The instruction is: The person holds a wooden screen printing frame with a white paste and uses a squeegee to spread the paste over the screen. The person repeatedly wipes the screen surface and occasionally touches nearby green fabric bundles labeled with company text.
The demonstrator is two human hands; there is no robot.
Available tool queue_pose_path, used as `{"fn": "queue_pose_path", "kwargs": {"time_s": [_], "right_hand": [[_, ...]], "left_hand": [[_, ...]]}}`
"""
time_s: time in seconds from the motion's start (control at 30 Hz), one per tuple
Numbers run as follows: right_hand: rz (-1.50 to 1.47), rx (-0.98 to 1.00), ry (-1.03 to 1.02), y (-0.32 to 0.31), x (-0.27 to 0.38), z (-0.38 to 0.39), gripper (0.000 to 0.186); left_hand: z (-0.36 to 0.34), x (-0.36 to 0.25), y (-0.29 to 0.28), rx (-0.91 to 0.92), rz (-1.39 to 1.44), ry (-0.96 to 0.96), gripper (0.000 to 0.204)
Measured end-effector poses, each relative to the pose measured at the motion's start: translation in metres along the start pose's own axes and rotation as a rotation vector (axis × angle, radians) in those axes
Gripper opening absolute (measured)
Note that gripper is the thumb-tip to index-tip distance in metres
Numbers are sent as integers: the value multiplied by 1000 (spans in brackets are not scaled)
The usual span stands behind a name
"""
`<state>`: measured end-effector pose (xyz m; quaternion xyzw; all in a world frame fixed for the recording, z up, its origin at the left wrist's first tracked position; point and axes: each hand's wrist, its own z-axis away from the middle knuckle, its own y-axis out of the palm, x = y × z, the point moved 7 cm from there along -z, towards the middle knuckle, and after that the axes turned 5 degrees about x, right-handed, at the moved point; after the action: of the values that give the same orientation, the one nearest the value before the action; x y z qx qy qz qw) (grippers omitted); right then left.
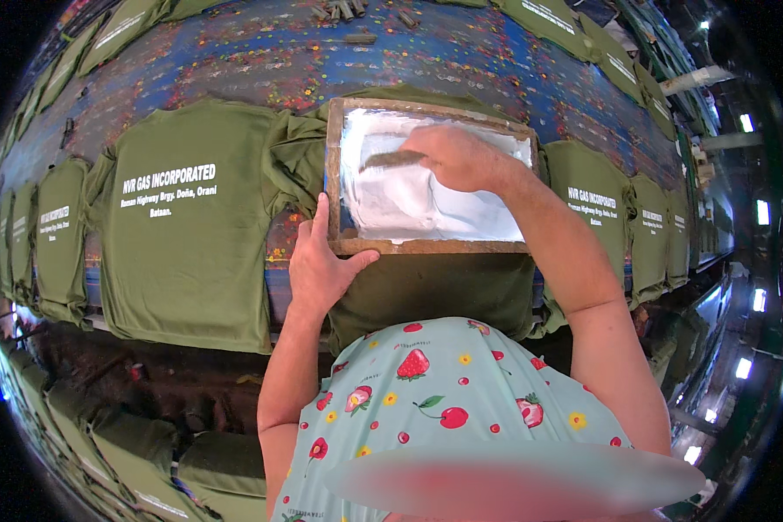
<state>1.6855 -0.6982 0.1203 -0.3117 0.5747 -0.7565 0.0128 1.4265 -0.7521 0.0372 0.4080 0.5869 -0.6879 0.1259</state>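
A wooden-rimmed printing screen [435, 247] lies on an olive-green shirt [435, 291], whose lower part shows below the rim. White ink [400, 198] covers most of the mesh, piled thick in the middle. My right hand [461, 158] is closed round a squeegee [394, 160] over the inked area; the palm and fingers hide much of it. At the screen's near left corner, my left hand [317, 265] grips the frame, fingers along the left side and thumb on the near rim. What lies under the mesh is hidden.
Printed olive shirts [183, 270] lie along the long table on both sides, more along its far edge. The paint-speckled tabletop [252, 70] carries small dark blocks [344, 10] at the back. Behind me at lower left, another row of shirts [130, 439] is laid out.
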Motion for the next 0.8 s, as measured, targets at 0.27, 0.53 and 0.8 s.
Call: {"fn": "queue_pose_path", "kwargs": {"time_s": [0.27, 0.53, 0.8], "right_hand": [[186, -365, 149, -3, -25, -23, 43], [139, -109, 145, 11, -21, -16, 41], [34, -126, -119, 37, 33, 67, 36]], "left_hand": [[-1, -5, 0, 17, 5, -30, 132], [-3, -7, 0, 12, 3, -29, 130], [-4, -8, 0, 17, 41, -38, 128]]}}
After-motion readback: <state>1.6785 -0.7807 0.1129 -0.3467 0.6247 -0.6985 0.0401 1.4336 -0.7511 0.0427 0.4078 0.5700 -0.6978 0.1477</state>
